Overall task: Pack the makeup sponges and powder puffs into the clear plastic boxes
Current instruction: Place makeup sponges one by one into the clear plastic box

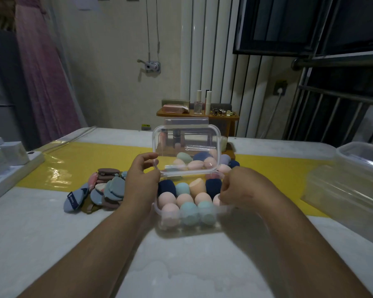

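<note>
White stone-patterned worktop (41, 233) with a glossy yellow strip across it carries a clear plastic box (157, 209) that sits between the two hands. It is packed with rows of makeup sponges (184, 200) in pink, teal, navy and peach. The box's lid (219, 147) stands raised just beyond the hands, hinged along the far edge. The left hand (142, 179) has its thumb and curled fingers round the lid's left edge. The right hand (239, 188) is curled at the box's right rim, its fingertips touching a pink sponge in the near right corner; whether it grips the rim or the sponge cannot be told. More loose sponges (224, 167) lie beyond the right hand, partly seen through the lid. Just outside the left hand lies a heap of powder puffs (103, 192) in blue-grey, brown and pink. Well out from the right hand stands a stack of empty clear boxes (349, 190). Far out from the left hand sits a power strip (7, 166) with white plugs. Beyond both hands, past the worktop, a wooden shelf (197, 116) holds small cosmetic bottles and cartons, against a pale wall.
</note>
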